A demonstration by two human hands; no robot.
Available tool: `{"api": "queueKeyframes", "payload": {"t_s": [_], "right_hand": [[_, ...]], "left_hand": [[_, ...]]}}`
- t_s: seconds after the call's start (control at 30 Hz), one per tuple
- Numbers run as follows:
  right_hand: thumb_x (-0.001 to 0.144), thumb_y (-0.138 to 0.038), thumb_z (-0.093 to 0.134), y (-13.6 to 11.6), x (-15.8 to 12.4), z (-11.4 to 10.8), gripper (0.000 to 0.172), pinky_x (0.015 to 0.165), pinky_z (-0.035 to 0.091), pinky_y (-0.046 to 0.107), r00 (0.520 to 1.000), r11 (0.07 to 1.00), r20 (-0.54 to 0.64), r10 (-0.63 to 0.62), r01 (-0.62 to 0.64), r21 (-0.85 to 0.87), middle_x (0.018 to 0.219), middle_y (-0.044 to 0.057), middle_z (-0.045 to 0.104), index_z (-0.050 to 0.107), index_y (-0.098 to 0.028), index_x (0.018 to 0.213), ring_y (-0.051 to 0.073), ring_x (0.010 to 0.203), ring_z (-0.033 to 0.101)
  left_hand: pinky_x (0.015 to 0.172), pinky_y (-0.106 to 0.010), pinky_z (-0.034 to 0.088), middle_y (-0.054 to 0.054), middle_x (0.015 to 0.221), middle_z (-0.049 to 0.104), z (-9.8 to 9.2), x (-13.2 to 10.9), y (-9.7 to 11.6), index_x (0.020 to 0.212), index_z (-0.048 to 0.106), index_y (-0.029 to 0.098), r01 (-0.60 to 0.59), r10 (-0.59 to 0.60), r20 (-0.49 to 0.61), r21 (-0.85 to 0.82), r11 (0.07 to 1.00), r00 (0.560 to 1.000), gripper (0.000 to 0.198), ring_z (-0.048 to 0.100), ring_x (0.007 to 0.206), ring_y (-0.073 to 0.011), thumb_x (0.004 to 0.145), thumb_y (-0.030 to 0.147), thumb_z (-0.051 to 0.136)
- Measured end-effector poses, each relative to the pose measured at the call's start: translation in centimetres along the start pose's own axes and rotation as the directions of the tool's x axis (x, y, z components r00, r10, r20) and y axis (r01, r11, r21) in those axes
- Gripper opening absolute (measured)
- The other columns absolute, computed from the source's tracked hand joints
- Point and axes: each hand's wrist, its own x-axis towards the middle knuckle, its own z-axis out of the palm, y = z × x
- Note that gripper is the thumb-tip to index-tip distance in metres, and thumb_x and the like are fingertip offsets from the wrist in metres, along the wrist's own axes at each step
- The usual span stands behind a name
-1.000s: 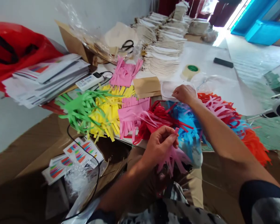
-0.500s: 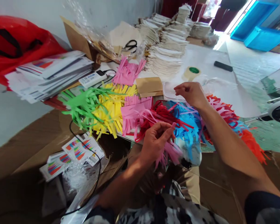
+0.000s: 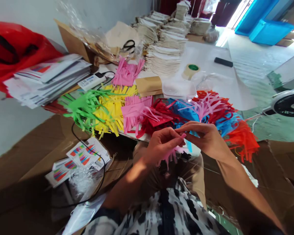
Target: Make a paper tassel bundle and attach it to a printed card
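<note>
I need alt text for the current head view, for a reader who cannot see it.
The left hand pinches a pink fringe; the right hand is close beside, its grip unclear. Beyond them lie fringes in green, yellow, pink, red, blue and orange, with a clear tub and a tape roll behind.

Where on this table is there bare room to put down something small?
On the white sheet: one bare patch lies between the pale tape roll with green core and the black oblong bar; another lies between that bar and the sheet's near right corner. The near side is crowded with colourful fringed paper-like pieces.
</note>
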Motion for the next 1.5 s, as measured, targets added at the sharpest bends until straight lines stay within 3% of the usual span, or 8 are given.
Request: {"api": "queueKeyframes", "payload": {"t_s": [0.13,0.23,0.37,0.47,0.63,1.0,1.4,1.5], "right_hand": [[0.097,-0.034,0.075,-0.3,-1.3,-1.0,0.012,0.073,0.054,0.029,0.992,0.991,0.017,0.122,-0.121,-0.051,0.092,0.000,0.081,0.083,-0.028,0.102,0.017,0.081,0.073],[0.093,-0.034,0.080,0.1,-2.8,-0.6,0.006,0.071,0.054,0.029,0.979,0.993,-0.167,0.115,-0.120,-0.022,0.086,-0.002,0.080,0.082,-0.029,0.095,0.016,0.076,0.073],[0.089,-0.036,0.085,0.7,-5.1,1.0,0.008,0.066,0.057,0.032,0.835,0.988,-0.534,0.134,-0.069,0.140,0.085,-0.001,0.080,0.080,-0.030,0.091,0.019,0.073,0.074],[0.086,-0.036,0.088,0.7,-6.2,2.4,0.011,0.066,0.058,0.033,0.763,0.978,-0.623,0.174,-0.061,0.198,0.087,0.000,0.081,0.081,-0.030,0.091,0.019,0.073,0.075],[0.086,-0.033,0.089,0.3,-6.7,3.2,0.009,0.073,0.062,0.031,0.751,0.965,-0.642,0.155,0.024,0.262,0.088,-0.001,0.082,0.082,-0.031,0.089,0.018,0.076,0.077],[0.089,-0.031,0.085,0.2,-7.5,3.4,0.005,0.066,0.058,0.033,0.713,0.997,-0.699,0.058,-0.004,0.078,0.088,0.000,0.080,0.082,-0.032,0.092,0.019,0.074,0.074],[0.092,-0.029,0.082,0.4,-7.5,3.2,0.014,0.094,0.060,0.044,0.802,0.997,-0.597,-0.009,0.054,0.057,0.105,0.002,0.080,0.080,-0.033,0.105,0.024,0.103,0.074],[0.094,-0.029,0.079,0.6,-7.6,2.7,0.007,0.092,0.059,0.040,0.783,0.993,-0.622,0.010,0.063,0.096,0.101,0.001,0.078,0.080,-0.032,0.100,0.022,0.101,0.073]], "left_hand": [[0.077,-0.026,0.054,-0.005,0.083,0.076,0.8,-0.4,-0.1,0.085,0.073,0.015,0.020,-0.023,0.037,0.091,0.996,0.999,0.033,0.070,0.078,-0.0143,0.087,0.045,0.086],[0.074,-0.024,0.052,-0.004,0.082,0.075,1.7,-1.1,-0.2,0.086,0.073,0.016,-0.009,0.007,0.017,0.164,0.986,1.000,0.032,0.068,0.077,-0.0130,0.090,0.046,0.083],[0.071,-0.024,0.052,-0.003,0.082,0.075,2.9,-2.0,-0.2,0.090,0.075,0.017,-0.093,0.109,-0.037,0.303,0.948,0.993,0.028,0.066,0.074,-0.0129,0.095,0.044,0.077],[0.070,-0.024,0.052,-0.003,0.083,0.075,3.6,-2.3,-0.4,0.092,0.077,0.018,-0.179,0.213,-0.043,0.402,0.898,0.976,0.023,0.067,0.074,-0.0136,0.097,0.041,0.074],[0.072,-0.025,0.053,-0.002,0.083,0.076,4.1,-2.2,-0.5,0.094,0.078,0.020,-0.243,0.297,-0.020,0.527,0.814,0.955,0.018,0.067,0.073,-0.0129,0.099,0.036,0.072],[0.076,-0.026,0.054,-0.003,0.089,0.079,4.4,-2.3,-0.6,0.096,0.078,0.020,-0.286,0.327,0.030,0.564,0.775,0.944,0.013,0.071,0.079,-0.0145,0.099,0.030,0.071],[0.070,-0.024,0.053,-0.002,0.086,0.079,4.5,-1.8,-1.2,0.095,0.079,0.021,-0.223,0.271,-0.037,0.468,0.855,0.962,0.017,0.070,0.074,-0.0134,0.097,0.037,0.076],[0.073,-0.024,0.054,-0.002,0.086,0.080,4.5,-1.7,-1.2,0.095,0.079,0.021,-0.228,0.267,-0.012,0.483,0.845,0.964,0.016,0.072,0.077,-0.0138,0.098,0.037,0.075]]}}
